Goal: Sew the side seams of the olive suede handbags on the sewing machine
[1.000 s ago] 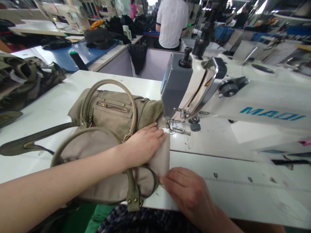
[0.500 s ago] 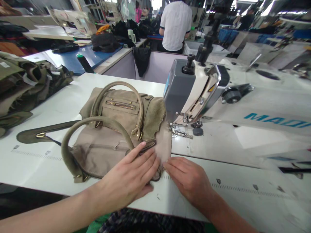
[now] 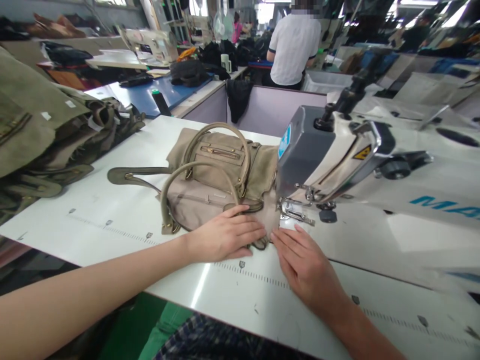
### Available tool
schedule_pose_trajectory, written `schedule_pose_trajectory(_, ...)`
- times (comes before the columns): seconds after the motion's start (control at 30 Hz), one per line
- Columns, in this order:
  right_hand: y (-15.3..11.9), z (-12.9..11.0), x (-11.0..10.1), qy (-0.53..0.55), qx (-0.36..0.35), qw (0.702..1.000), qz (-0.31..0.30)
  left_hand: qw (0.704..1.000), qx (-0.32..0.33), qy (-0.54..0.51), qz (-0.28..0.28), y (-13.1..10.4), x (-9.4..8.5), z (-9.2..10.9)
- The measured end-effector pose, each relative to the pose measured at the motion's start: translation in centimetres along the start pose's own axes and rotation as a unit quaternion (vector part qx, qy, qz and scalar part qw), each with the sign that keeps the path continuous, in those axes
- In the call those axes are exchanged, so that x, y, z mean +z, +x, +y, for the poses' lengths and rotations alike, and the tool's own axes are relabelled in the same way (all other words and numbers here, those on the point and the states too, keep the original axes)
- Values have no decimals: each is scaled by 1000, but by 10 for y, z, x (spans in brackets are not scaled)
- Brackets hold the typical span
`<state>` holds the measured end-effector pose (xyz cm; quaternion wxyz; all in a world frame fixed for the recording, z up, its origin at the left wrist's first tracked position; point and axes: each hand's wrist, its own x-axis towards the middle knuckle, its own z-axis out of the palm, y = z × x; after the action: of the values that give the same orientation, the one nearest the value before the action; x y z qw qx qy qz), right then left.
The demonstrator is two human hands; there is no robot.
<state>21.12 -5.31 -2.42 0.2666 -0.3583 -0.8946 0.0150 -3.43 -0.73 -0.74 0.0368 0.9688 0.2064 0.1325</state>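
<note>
Left hand [image 3: 227, 235] is laid on the bag [image 3: 187, 205], fingers extended, nothing clamped. Right hand [image 3: 305, 262] is set with its fingertips at the pale fabric edge [image 3: 272, 212]; pinch can't be confirmed. Bag is spread under and beyond the left hand, handles [image 3: 164, 202] and zip [image 3: 221, 152] already fitted. Edge is placed by the presser foot [image 3: 296, 212], just past the right fingertips; it looks unfinished, stitches can't be made out.
</note>
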Motion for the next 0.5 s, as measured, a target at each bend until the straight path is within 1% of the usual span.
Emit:
schedule_pose_trajectory(0.1, 2, 4, 3, -3, 30, 1000, -6, 1000, -1, -8, 1, 6, 2, -12)
schedule_pose_trajectory(0.23, 3, 4, 6, -28, 70, 997, -35, 1000, -3, 7, 0, 17, 2, -25)
schedule_pose_trajectory(0.33, 1, 3, 7, -43, 79, 995, -51, 1000, -21, 21, -5, 24, 4, -33)
schedule_pose_trajectory(0.5, -1, 4, 8, -26, 78, 996, -26, 999, -49, 13, 4, 39, 13, -43)
